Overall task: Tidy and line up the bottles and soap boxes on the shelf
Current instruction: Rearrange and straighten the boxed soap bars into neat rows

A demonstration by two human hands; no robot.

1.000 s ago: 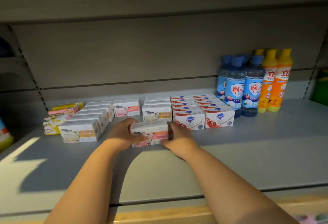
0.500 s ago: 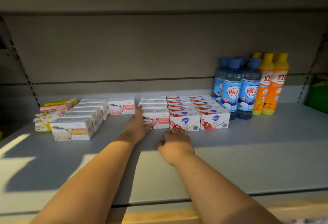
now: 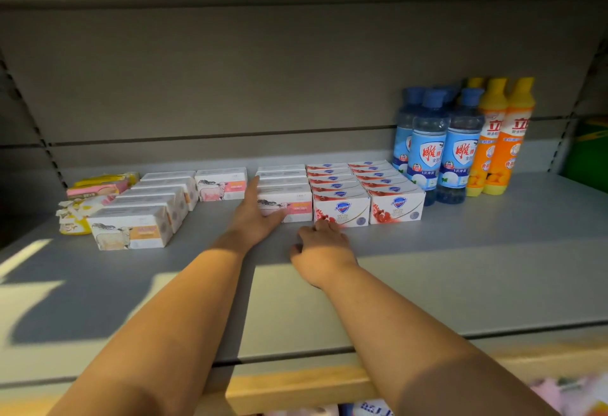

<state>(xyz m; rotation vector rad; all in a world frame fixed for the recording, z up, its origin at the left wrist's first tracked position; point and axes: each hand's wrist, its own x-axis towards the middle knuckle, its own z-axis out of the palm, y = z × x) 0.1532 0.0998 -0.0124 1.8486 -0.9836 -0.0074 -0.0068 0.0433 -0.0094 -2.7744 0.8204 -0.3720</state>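
A pink-and-white sheep soap box stands at the front of a row of like boxes in mid-shelf. My left hand lies flat against its left end, fingers stretched along the row, holding nothing. My right hand rests on the grey shelf just in front, fingertips touching the front red-and-white soap box. Two rows of those red boxes run to the back. A second row of sheep boxes stands to the left. Blue bottles and orange bottles stand at the right.
Yellow and pink soap packets lie heaped at the far left. One lone sheep box stands at the back between the two rows. The shelf's back panel rises behind everything. A green item sits past the right upright.
A second ago both hands held the pink sheep box in front of the rows. It now stands at the front of its row, released, and the hands have stayed beside it.
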